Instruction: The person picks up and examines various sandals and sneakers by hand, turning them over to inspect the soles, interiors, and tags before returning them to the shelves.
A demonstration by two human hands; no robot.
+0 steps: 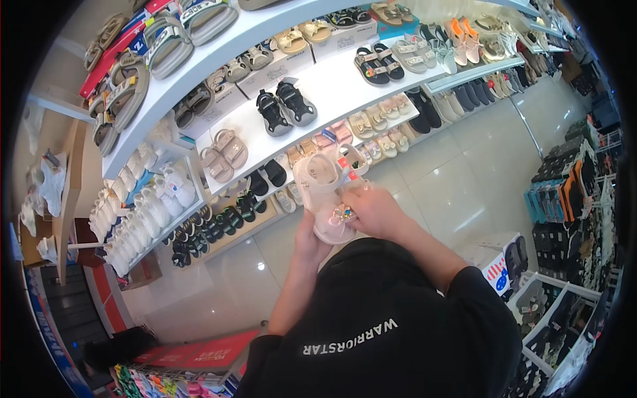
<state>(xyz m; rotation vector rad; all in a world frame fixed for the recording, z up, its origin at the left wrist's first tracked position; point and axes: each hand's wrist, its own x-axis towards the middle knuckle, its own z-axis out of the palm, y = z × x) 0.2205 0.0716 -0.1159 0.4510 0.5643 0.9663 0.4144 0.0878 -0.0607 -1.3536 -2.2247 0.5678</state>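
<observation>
Just in front of my body I hold a pale pink sandal (316,192) with a pearl-like trim on its strap and coloured gems near the toe. My left hand (313,237) grips its outer side close to the toe end. My right hand (373,211) is closed at the sandal's other side, beside the gem decoration (344,213), its fingertips partly hidden. Behind it shows a second pale sandal (353,159), with a red and white tag (346,168) between the two; how this one is held is hidden.
A white display shelf (332,99) ahead carries black sandals (285,107), beige sandals (224,155) and shoe boxes (344,43). White shoes (149,205) stand in rows at left. Racks of packaged goods (564,199) are at right, above the tiled floor (458,182).
</observation>
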